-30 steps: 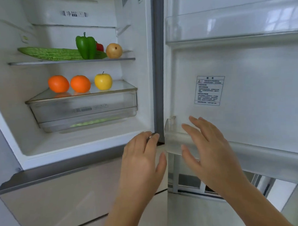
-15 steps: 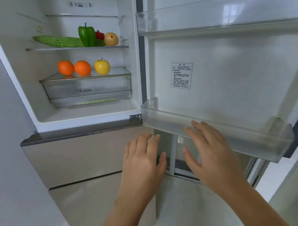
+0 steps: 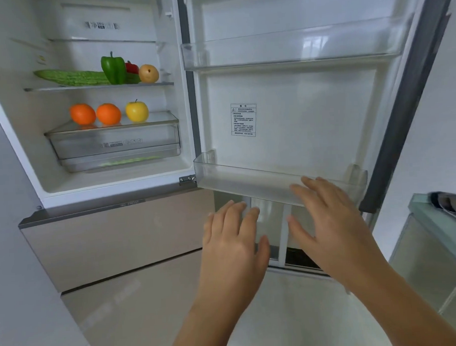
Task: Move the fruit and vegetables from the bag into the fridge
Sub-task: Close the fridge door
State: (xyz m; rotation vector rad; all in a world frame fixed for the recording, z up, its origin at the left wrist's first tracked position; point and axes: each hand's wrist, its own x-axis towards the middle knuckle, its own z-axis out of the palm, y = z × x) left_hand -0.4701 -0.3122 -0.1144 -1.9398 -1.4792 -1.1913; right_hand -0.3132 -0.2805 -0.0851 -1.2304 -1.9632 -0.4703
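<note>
Fridge (image 3: 19, 155) open, white smooth plastic inside; produce sits on two levels of the main compartment. Upper glass shelf (image 3: 61, 88): long bumpy green bitter gourd (image 3: 71, 77) lying flat, glossy green bell pepper (image 3: 113, 69) upright with stem up, red pepper (image 3: 132, 67) mostly hidden behind it, round tan pear (image 3: 149, 73) at the right end. Below, on the glass lid (image 3: 156, 118) of the clear crisper drawer (image 3: 116, 142): two oranges (image 3: 82, 113) (image 3: 108, 114) side by side, then a shiny yellow apple (image 3: 137, 111) with a stem, close together in a row. Something green (image 3: 129, 160) shows through the shallow clear tray under the drawer, can't identify it. Door swung open on the right with two clear plastic door bins, upper (image 3: 281, 47) and lower (image 3: 248, 182), nothing visible in them; printed label (image 3: 243, 119) between them. Glossy beige drawer fronts (image 3: 107, 241) below. Left hand (image 3: 232, 243) fingers straight and together, holding nothing, hovering under the lower bin. Right hand (image 3: 328, 226) spread flat, holding nothing, fingertips over the lower bin's front wall, contact unclear, slightly blurred. Glass-topped table (image 3: 433, 224) at right edge
</note>
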